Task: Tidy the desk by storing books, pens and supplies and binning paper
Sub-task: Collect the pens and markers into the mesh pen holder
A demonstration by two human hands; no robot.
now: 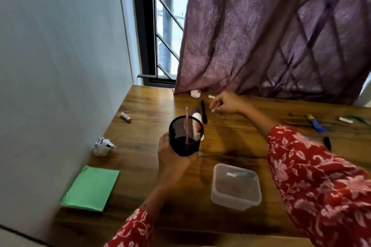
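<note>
- Left hand [172,156] grips the black mesh pen cup [186,136], fingers curled round its lower wall; cup appears lifted off the wooden desk [236,146]. One pink pen [187,126] stands inside, near upright.
- Right hand [226,104] hovers over the far desk, fingers loosely curled and holding nothing.
- Target, by judgement: the black pen [204,111]. It lies flat just to the left of the right fingertips, long axis running away from the person — nearly end-on to the cup behind it.
- Right hand is the nearer; a short leftward reach should meet the barrel crosswise.
- Pen appears slim, dark, capped; detail is blurred.
- A white glue bottle [197,117] lies just beside the pen — risk of nudging it.
</note>
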